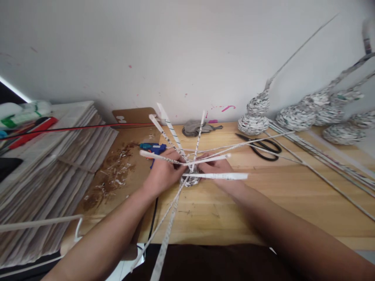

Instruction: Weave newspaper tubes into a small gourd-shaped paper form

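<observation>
A small woven paper piece (191, 180) stands near the middle of the wooden table. Rolled paper tubes fan out from it, some upward, others to the sides or towards me. My left hand (164, 168) is closed on its left side, fingers partly hidden behind the tubes. From the right, my right hand (213, 167) grips the same piece, its fingertips close to the base of the tubes. Two thin paper strands (243, 144) run from the piece to the right across the table. Just behind my left hand lies a blue glue gun (157, 148).
Black scissors (268, 153) lie at the right. Woven paper gourd shapes (253, 117) line the wall, beside long paper tubes (325, 154). A grey cloth item (196, 128) sits at the back. At left are a newspaper stack (67, 156), a red-handled tool (33, 132) and brown scraps (117, 168).
</observation>
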`<state>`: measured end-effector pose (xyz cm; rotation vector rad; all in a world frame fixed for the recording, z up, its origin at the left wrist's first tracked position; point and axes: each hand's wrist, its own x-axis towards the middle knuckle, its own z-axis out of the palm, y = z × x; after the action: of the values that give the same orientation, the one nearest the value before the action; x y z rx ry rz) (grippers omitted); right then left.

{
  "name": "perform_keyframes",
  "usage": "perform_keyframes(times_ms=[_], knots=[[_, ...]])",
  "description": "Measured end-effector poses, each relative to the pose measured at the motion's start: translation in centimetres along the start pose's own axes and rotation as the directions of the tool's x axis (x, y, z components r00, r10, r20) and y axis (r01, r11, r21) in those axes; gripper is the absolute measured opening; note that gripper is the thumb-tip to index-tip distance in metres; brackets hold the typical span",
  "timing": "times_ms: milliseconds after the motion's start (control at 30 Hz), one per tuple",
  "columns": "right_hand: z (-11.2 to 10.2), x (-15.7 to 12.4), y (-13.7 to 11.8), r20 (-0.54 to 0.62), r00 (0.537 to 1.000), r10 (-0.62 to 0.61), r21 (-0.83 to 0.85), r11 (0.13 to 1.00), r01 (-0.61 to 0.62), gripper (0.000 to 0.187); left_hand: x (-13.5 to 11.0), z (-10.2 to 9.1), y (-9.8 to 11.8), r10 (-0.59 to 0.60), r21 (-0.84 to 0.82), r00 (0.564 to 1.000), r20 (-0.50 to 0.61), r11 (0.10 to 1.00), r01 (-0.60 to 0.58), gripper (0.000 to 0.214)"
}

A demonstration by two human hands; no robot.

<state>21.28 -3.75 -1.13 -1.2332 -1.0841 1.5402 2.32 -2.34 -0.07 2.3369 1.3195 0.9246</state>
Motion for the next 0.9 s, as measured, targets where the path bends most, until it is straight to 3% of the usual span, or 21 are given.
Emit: perform_keyframes(times_ms=[133, 233, 333, 400, 633, 800, 900], knots=[[-0.5, -0.1, -0.2, 0.004, 1.0, -0.03, -0.223, 0.974, 0.03, 0.022, -0.1, 0.2, 0.2, -0.063, -0.001, 0.996, -0.06, 0.998, 0.063, 0.017], [-0.8, -0.8, -1.0, 0.037, 0.98, -0.195, -0.407, 0.893, 0.193, 0.022, -0.2, 0.3, 0.1, -0.101, -0.008, 0.993, -0.067, 0.995, 0.1, 0.015], [-0.8, -1.8, -1.8, 0.175, 0.901, -0.396, -0.495, 0.756, 0.429, 0.015, -0.3, 0.4, -0.3, -0.128, -0.055, 0.99, -0.066, 0.991, 0.125, 0.01], [-0.7, -2.3, -2.0, 0.252, 0.852, -0.46, -0.481, 0.704, 0.522, 0.011, -0.3, 0.5, -0.5, -0.142, -0.121, 0.988, -0.06, 0.983, 0.134, 0.011], [-0.9, -1.9, -1.6, 0.377, 0.859, -0.346, -0.472, 0.726, 0.5, 0.021, 0.0, 0.7, -0.6, -0.172, -0.246, 0.984, -0.035, 0.956, 0.158, 0.018], [-1.1, -1.7, -2.7, 0.548, 0.8, -0.244, -0.476, 0.695, 0.538, 0.019, 0.0, 0.2, 0.8, -0.141, -0.244, 0.99, 0.006, 0.96, 0.138, 0.014], [-1.1, -2.1, -3.5, 0.604, 0.771, -0.2, -0.534, 0.617, 0.579, 0.014, 0.0, -0.1, 1.4, -0.139, -0.231, 0.99, 0.011, 0.963, 0.138, 0.015]])
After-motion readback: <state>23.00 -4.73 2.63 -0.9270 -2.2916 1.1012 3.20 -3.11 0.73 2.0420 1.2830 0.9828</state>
